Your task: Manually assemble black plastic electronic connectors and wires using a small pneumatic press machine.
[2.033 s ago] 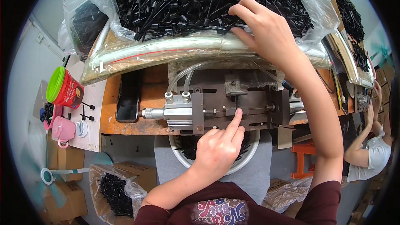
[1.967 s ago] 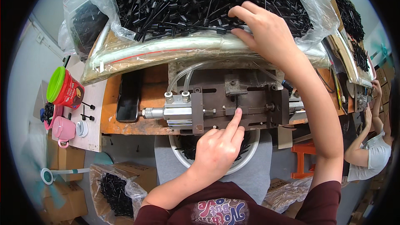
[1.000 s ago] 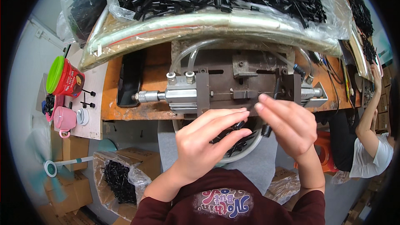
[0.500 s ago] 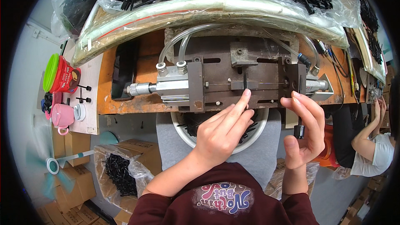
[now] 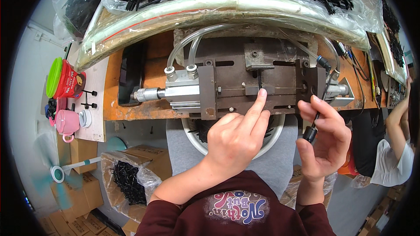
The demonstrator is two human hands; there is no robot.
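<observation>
My left hand (image 5: 236, 133) reaches over the metal fixture (image 5: 208, 96) with its fingers stretched out. Its index fingertip touches the lower end of a thin black rod (image 5: 259, 78) that sits in the small centre block (image 5: 250, 91). To the right, my right hand (image 5: 330, 144) is bent around a black plastic rod with a thick knobbed end (image 5: 310, 134). That rod stands tilted, knob down near my thumb, its thin shaft running up past the fingers. A silver air cylinder (image 5: 183, 92) flanks the fixture on the left, and another cylinder (image 5: 336, 90) on the right.
Behind the fixture lies a plastic-lined tray (image 5: 227, 6) heaped with black rods. A white basket (image 5: 280, 137) with black parts rests at my lap. A phone (image 5: 131, 72), red tub (image 5: 72, 81) and pink mug (image 5: 67, 121) stand left. Another person (image 5: 396, 157) sits at right.
My right hand has shifted slightly right, and the rod in it has tilted, its shaft now showing above the fingers. My left fingertip stays at the block. The other person's arms have risen.
</observation>
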